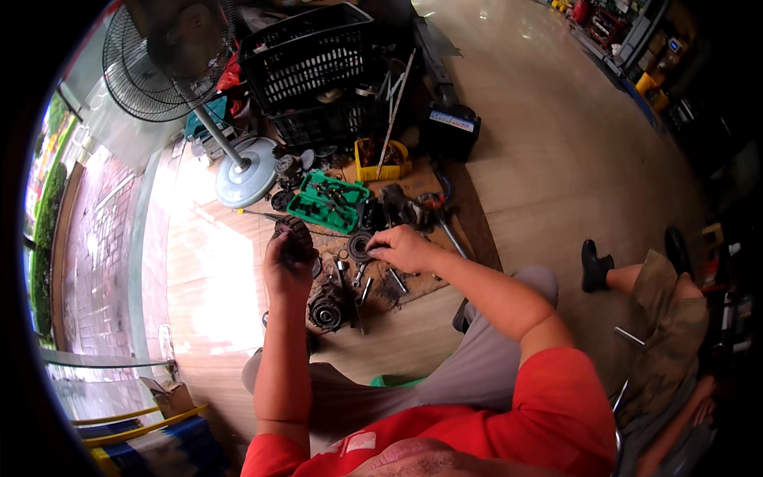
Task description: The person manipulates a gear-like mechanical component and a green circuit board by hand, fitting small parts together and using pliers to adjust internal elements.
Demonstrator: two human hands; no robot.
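My left hand (288,266) is raised and closed around a dark, ridged, round metal part (297,230). The fingers of my right hand (404,250) are pinched at the right edge of a dark ring-shaped part (358,246); the exact grip is partly hidden. Just below lies a greasy round housing (326,312) with a hub in its middle. Around it are a wrench (359,274), a short metal rod (397,280) and other small metal pieces. Beyond my hands a green tool case (327,200) lies open with tools in it.
A yellow bin (381,159) of parts stands behind the case, before stacked black crates (310,60). A standing fan (245,171) is at the far left, a black battery (451,131) at the back. Another person's legs (628,278) are at the right.
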